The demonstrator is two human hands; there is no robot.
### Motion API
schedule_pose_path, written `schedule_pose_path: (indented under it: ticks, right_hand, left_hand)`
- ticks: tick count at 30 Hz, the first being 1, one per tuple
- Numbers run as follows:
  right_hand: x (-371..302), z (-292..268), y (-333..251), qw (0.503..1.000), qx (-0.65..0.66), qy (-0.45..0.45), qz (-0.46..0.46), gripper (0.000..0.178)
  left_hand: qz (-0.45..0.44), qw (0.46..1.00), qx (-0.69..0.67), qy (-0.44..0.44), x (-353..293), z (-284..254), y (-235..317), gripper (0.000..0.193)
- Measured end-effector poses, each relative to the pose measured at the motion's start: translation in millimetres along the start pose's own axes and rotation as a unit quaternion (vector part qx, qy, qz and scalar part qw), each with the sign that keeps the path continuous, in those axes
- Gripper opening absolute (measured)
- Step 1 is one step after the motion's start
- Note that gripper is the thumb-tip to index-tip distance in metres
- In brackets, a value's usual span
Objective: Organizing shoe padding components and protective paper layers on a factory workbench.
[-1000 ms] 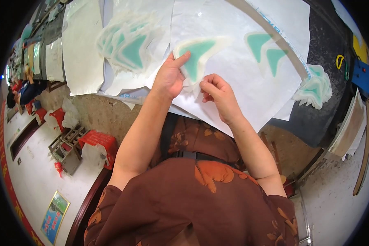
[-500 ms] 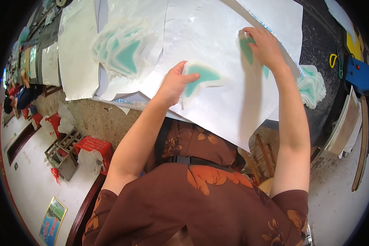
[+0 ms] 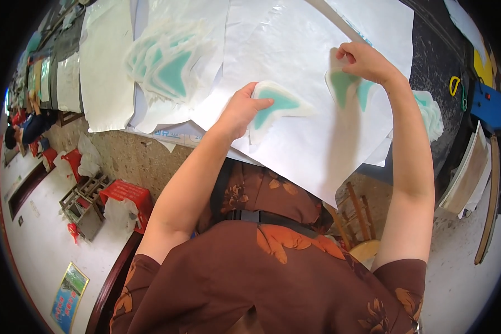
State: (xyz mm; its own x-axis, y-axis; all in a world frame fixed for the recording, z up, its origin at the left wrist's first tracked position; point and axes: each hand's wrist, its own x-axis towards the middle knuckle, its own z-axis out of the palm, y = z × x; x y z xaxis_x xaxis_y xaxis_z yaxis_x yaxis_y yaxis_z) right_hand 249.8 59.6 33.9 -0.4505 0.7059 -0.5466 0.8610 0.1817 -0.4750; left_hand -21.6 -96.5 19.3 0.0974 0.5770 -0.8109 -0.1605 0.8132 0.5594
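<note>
A broad white sheet (image 3: 273, 50) covers most of the table in front of the person. On its left lies a loose heap of green pieces (image 3: 171, 77), overlapping like fanned leaves, each a bent green shape with a wide off-white border; a smaller stack (image 3: 430, 114) of similar pieces shows beyond the right forearm. The left hand (image 3: 240, 113) is closed on one boomerang-shaped piece (image 3: 285, 101), thumb pressed on the green, fingers underneath. This piece is over the middle of the sheet, pale green with a milky, uneven margin drawn out to a point on the right. The right hand (image 3: 367, 62) is half curled at the top edge of a green-bordered piece (image 3: 343, 84), which lies in its shadow; I cannot tell whether the fingers pinch it. Just beside that is a narrower green piece (image 3: 364, 97), partly overshadowed. As for writing, a blue poster (image 3: 69, 300) at lower left bears coloured lettering, and a strip of blue print (image 3: 175, 135) runs along the table's near edge.
</note>
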Motion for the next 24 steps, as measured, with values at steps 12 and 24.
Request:
schedule_pose_path:
  ticks: [12, 24]
  right_hand:
    - [-15, 36, 20, 0.968, -0.165, 0.138, -0.130, 0.003]
    - [-18, 54, 3, 0.970, -0.138, 0.129, -0.156, 0.009]
  left_hand:
    - [0.004, 1.000, -0.018, -0.001, 1, -2, 7, 0.036]
    - [0.005, 0.998, -0.065, -0.003, -3, -8, 5, 0.032]
